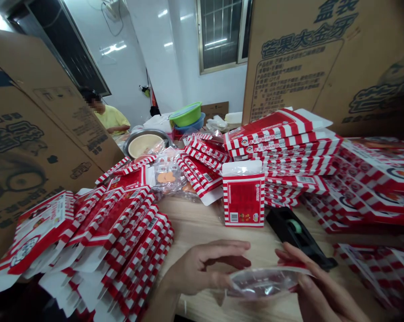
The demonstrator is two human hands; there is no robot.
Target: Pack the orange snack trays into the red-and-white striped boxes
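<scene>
Head view: my left hand (202,268) and right hand (319,286) grip a clear plastic bag (264,282) just above the wooden worktop (195,223), a black tape dispenser (291,235) lying on it and a barred window (220,36) beyond it.

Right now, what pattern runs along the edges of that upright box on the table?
Red and white stripes border the upright box; the head view shows them best.

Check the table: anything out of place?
One red-and-white striped box stands upright on the wooden table, in front of the stacks. It looks odd because the boxes around it lie flat in piles. Nothing looks spilled or torn from this view.
</scene>
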